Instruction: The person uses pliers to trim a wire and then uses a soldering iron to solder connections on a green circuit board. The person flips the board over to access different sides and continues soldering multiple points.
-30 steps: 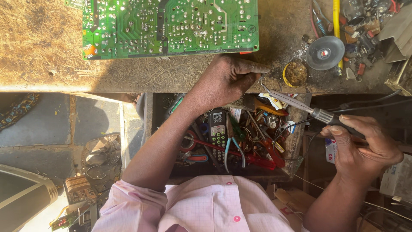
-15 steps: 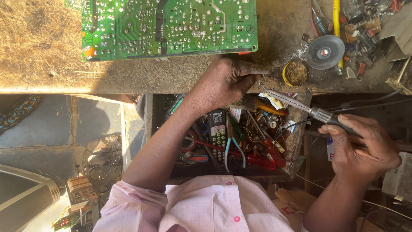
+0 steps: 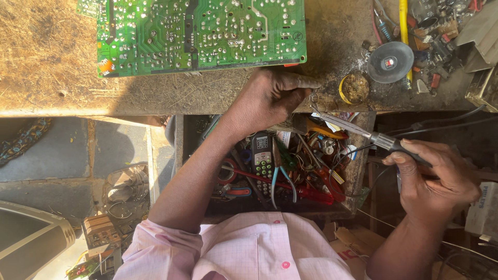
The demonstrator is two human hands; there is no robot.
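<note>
My left hand [image 3: 270, 98] rests on the edge of the worn wooden bench [image 3: 52, 78], fingers pinched together at the tips; whatever is between them is too small to make out. My right hand [image 3: 436, 179] grips the dark handle of a soldering iron [image 3: 353, 129], whose metal shaft slants up and left, its tip just below my left fingertips. A green circuit board [image 3: 202, 33] lies solder side up on the bench, just above my left hand. A small yellow-rimmed tin [image 3: 355, 88] sits right of the fingertips.
Below the bench an open drawer [image 3: 358, 176] holds a handset with buttons [image 3: 262, 155], blue-handled pliers [image 3: 282, 181], red-handled tools and wires. A grey round disc [image 3: 390, 62], a yellow tube [image 3: 403, 26] and small parts crowd the bench's right end. Cables run off right.
My right hand and the soldering iron have shifted slightly. My left hand stays pinched at the bench edge.
</note>
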